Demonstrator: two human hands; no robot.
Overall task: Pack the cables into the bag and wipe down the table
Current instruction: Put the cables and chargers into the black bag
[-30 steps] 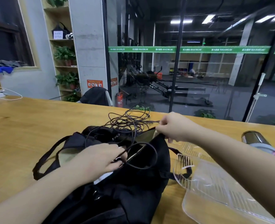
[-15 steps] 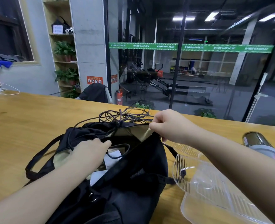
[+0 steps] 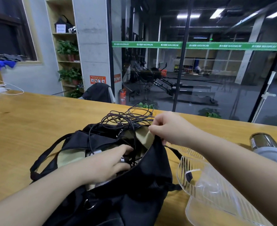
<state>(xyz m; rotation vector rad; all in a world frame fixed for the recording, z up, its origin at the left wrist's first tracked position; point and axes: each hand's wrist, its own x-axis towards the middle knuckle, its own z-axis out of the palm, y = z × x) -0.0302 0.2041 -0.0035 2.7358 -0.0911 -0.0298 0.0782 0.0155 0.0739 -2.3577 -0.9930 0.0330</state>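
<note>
Now the left hand (image 3: 106, 162) has gone deeper into the bag (image 3: 134, 190) at lower centre than half a second ago, fingers curled among the dark cable loops inside, apparently gripping them. The cable (image 3: 128, 115) heap on the bag's far rim looks smaller and flatter, so packing is likely about halfway; wiping the table (image 3: 28, 124) is not yet begun. The right hand (image 3: 167, 128) pinches the zip edge, holding the mouth open. Thin, dark and tangled, the cable trails from the heap down into the tan-lined opening. A clear tray (image 3: 216, 193) lies lower right.
</note>
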